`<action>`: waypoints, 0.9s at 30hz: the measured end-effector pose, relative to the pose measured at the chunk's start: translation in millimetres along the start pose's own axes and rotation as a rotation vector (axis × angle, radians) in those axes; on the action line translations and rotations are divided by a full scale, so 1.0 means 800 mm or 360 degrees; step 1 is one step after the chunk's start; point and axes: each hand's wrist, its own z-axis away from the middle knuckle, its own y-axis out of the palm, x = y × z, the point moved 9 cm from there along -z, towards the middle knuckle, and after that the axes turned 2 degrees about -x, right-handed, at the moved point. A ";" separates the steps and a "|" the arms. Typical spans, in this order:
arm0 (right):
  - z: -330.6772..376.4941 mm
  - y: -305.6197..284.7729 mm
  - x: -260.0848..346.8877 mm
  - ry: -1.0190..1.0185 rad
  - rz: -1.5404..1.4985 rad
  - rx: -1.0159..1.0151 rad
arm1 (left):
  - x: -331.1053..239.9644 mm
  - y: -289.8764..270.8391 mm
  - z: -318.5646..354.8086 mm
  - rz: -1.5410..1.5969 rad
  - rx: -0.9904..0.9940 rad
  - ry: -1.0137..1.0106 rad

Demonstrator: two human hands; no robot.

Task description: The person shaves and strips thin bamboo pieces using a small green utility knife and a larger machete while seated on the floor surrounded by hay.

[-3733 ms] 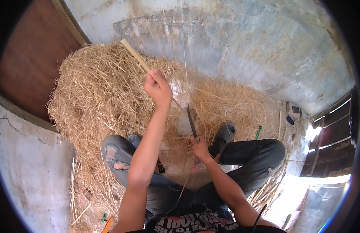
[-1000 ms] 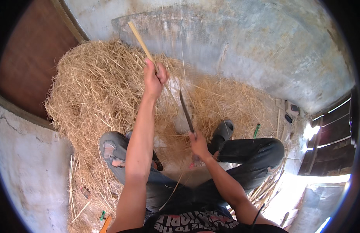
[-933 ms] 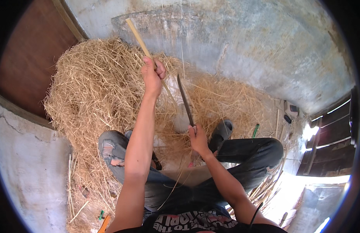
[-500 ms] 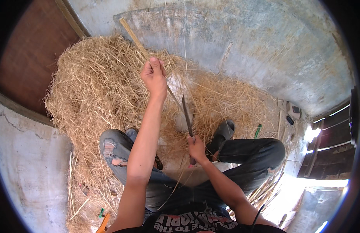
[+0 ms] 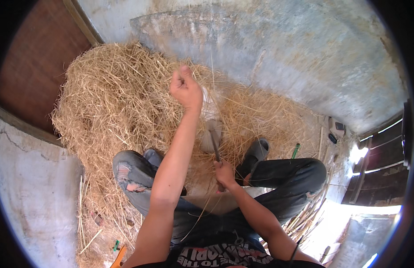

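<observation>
While the right hand [image 5: 225, 174] grips a knife [image 5: 216, 147] by its handle, fingers wrapped snugly round it, the left hand [image 5: 187, 89] is raised ahead of it and to its left. The left fingers are curled in with the thumb uppermost; blur keeps me from telling whether anything is pinched between them. The knife is between the person's feet, its dark blade pointing away from the body and slanting a little left, in front of a pale grey block [image 5: 206, 144]; whether blade and block touch, I cannot tell. Loose straw [image 5: 113, 89] is heaped high beyond the left knee and spreads more thinly to the right, along the foot of a stained grey wall [image 5: 296, 49]. The person sits with knees apart in dark, torn trousers [image 5: 282, 176], and a grey sandal [image 5: 259, 151] is on the right foot. Near the right knee is a slim green object [image 5: 296, 150]; farther right, a small black object [image 5: 333, 139] is just beside a larger pale-and-dark one [image 5: 337, 125]
</observation>
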 end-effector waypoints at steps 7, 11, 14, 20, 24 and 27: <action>-0.040 -0.052 0.125 -0.0146 -0.0201 -0.0078 | 0.007 -0.023 -0.016 0.0040 0.0004 0.0051; -0.027 -0.056 0.147 -0.0263 -0.0295 -0.0230 | 0.022 -0.026 -0.030 0.0220 0.0105 0.0013; -0.005 -0.002 0.047 -0.0315 0.0054 -0.0069 | 0.025 -0.019 -0.030 0.0307 0.0161 -0.0010; -0.011 0.018 -0.021 0.0741 -0.1011 0.0059 | 0.026 -0.109 -0.048 0.0262 -0.0266 -0.0242; -0.053 -0.043 0.013 0.0473 -0.1122 -0.0311 | -0.003 -0.206 -0.079 0.0520 -0.0783 -0.0438; -0.082 -0.104 0.045 0.0378 -0.1208 -0.0546 | -0.020 -0.270 -0.110 0.0780 -0.0934 -0.0629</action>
